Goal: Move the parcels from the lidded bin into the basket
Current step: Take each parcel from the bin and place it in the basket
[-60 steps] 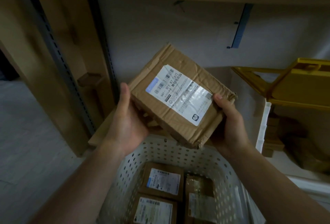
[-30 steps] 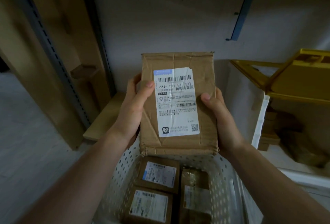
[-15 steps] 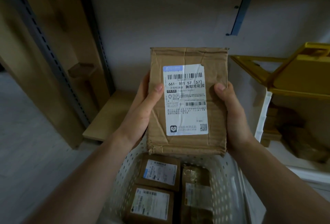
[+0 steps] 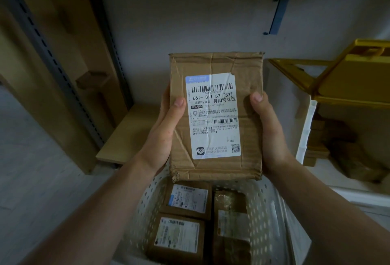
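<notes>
So, crumpled cardboard parcel (image 4: 215, 116) upright with label facing up, left hand (image 4: 162, 133) and right hand (image 4: 268, 133) each wrapped round a side edge, thumbs on front, held above white perforated basket (image 4: 266, 212), three parcels (image 4: 185, 218) already inside, yellow-lidded bin (image 4: 337, 87) off right

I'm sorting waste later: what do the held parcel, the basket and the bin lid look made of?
Parcel: brown corrugated cardboard, matte, creased and torn at the edges, with a glossy paper label. Basket: probably white moulded plastic, its walls punched with even holes. Bin lid: likely yellow hard plastic, smooth with moulded ribs.
</notes>
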`<state>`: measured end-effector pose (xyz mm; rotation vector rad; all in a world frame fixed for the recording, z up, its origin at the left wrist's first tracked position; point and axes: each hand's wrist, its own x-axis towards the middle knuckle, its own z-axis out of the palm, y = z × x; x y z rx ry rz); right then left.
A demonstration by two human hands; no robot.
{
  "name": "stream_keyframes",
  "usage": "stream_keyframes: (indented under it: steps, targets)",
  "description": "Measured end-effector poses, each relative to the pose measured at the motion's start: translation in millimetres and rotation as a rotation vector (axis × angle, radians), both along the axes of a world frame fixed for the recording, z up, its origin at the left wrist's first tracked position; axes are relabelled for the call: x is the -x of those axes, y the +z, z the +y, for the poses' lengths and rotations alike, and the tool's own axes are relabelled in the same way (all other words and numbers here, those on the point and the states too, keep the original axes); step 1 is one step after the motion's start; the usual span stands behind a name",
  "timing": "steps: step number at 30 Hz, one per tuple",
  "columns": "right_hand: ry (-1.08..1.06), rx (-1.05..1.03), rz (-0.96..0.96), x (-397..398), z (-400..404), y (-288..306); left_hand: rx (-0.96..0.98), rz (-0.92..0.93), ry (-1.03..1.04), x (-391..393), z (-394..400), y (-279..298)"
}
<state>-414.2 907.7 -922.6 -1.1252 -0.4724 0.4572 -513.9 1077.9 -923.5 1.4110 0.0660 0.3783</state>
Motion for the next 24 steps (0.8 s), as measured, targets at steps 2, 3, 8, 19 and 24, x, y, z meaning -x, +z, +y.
stream_keyframes:
  steps: [2,3,8,19,24]
  targets:
    - [0.043,-0.012,0.008,0,0,-3,-0.012,0.005,-0.006,3,2,-1]
    - [0.057,-0.010,0.013,1,0,-4,-0.013,0.006,-0.005,4,2,-1]
    - [0.107,0.013,0.033,3,2,-9,-0.010,0.002,0.018,9,2,-4]
    - [0.148,0.123,0.037,17,9,-24,0.006,0.058,0.043,27,9,-18]
    - [0.216,0.301,0.075,23,2,-43,0.035,0.128,0.106,41,6,-45]
